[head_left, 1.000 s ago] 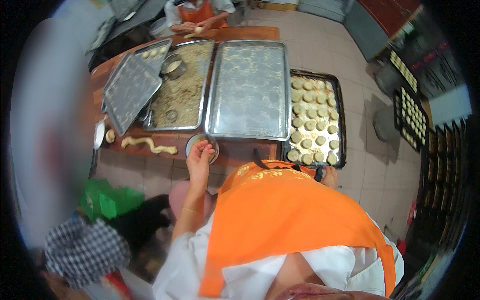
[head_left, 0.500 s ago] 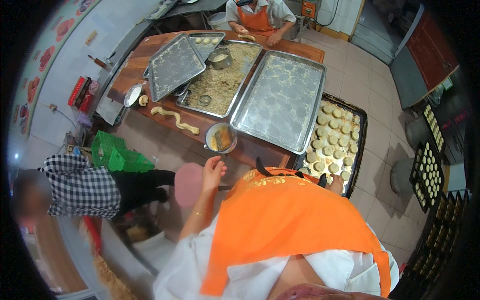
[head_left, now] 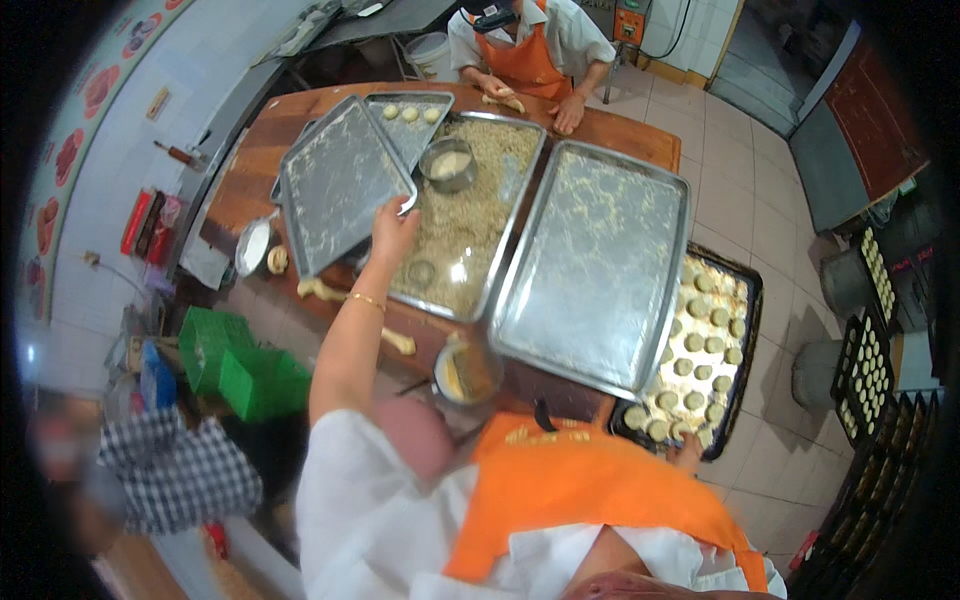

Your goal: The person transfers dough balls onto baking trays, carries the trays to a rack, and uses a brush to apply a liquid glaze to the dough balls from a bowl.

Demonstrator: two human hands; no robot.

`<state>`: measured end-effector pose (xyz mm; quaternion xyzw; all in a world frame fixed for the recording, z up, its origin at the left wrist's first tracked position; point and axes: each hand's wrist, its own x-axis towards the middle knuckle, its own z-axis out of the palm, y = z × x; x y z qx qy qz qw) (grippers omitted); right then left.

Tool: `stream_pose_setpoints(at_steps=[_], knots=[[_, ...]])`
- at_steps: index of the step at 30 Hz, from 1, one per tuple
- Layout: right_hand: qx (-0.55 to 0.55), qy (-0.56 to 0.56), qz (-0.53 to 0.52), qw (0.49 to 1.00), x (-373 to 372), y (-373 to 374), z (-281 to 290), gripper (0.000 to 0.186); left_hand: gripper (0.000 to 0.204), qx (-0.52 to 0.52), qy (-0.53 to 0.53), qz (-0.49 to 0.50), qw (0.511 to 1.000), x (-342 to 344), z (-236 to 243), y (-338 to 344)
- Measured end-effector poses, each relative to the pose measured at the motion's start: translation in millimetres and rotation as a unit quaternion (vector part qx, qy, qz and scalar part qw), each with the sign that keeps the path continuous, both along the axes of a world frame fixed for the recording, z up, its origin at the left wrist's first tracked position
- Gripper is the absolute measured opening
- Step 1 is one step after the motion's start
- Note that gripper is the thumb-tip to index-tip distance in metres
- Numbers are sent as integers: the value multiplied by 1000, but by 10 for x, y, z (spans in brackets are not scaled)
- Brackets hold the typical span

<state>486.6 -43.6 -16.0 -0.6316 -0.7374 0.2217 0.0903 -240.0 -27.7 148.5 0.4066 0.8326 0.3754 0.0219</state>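
Note:
My left hand [head_left: 394,238] is stretched out over the table, its fingers closed on the near right corner of a grey metal baking tray [head_left: 335,190]. That tray lies tilted over another tray and the edge of a pan of pale crumbly filling [head_left: 445,240]. Low on the right, my right hand [head_left: 686,455] is at the near edge of a black baking tray [head_left: 752,330] with rows of round flat dough cakes [head_left: 692,342]. Its fingers look stretched out beside the nearest cakes, though the hand is small and partly hidden by my orange apron.
A large floured metal tray [head_left: 600,270] fills the table's right side. A round metal tin [head_left: 448,165] sits in the filling. Near the front edge are a bowl with a brush [head_left: 468,372] and a dough strip [head_left: 398,342]. A co-worker [head_left: 530,60] handles dough at the far side.
My left hand has reached forward from beside the bowl to the tilted tray's corner. My right hand stays by the black tray. The view has shifted, and the co-worker leans further over the table.

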Motion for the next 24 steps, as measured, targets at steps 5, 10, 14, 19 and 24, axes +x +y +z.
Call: stream_pose_setpoints(at_steps=[5, 10, 14, 19, 24], knots=[[-63, 6, 15, 998, -658, 0, 422, 40, 46, -47, 75, 25, 996, -1456, -269, 1340], [-69, -86, -7, 994, -1191, 41, 665, 44, 57, -112, 90, 49, 988, -2431, -745, 2303], [-113, -116, -46, 986, -1277, 7, 767, 45, 66, -148, 88, 76, 982, -2872, -1054, 2785], [-125, -177, -69, 974, -1261, -82, 801, 47, 81, -233, 90, 53, 967, -3305, -1382, 3226], [-162, -205, -94, 961, -1302, -148, 701, 42, 85, -308, 104, 3, 946, -3734, -1588, 3471]])
